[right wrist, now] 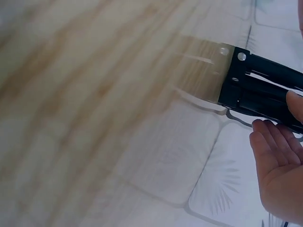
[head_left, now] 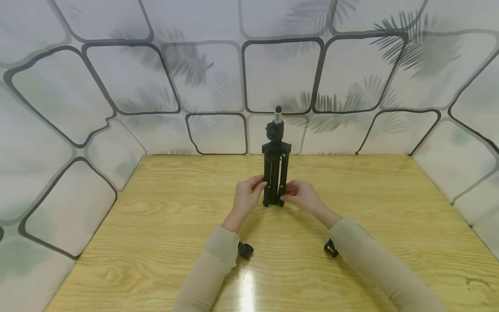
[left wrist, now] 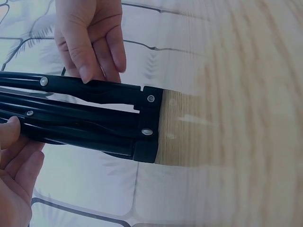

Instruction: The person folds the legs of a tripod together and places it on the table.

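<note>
A black tripod light stand [head_left: 276, 151] is upright on the wooden table, legs folded together, with a short silver stud and dark tip on top. My left hand [head_left: 247, 194] holds its left leg partway up, thumb in front. Lower down, near the foot, my right hand [head_left: 302, 196] pinches the opposite leg between thumb and fingers. In the left wrist view, the stand's legs [left wrist: 94, 120] show silver rivets, and its feet meet the tabletop. The right wrist view shows my right thumb [right wrist: 295, 105] against a leg, the fingers reaching behind it.
The wooden table [head_left: 163, 242] has a glossy surface that mirrors the legs. Behind and beside it stands a pale patterned backdrop [head_left: 214, 78] with dark outlines and leaf shapes. Black wrist devices [head_left: 245, 250] hang beneath both sleeves.
</note>
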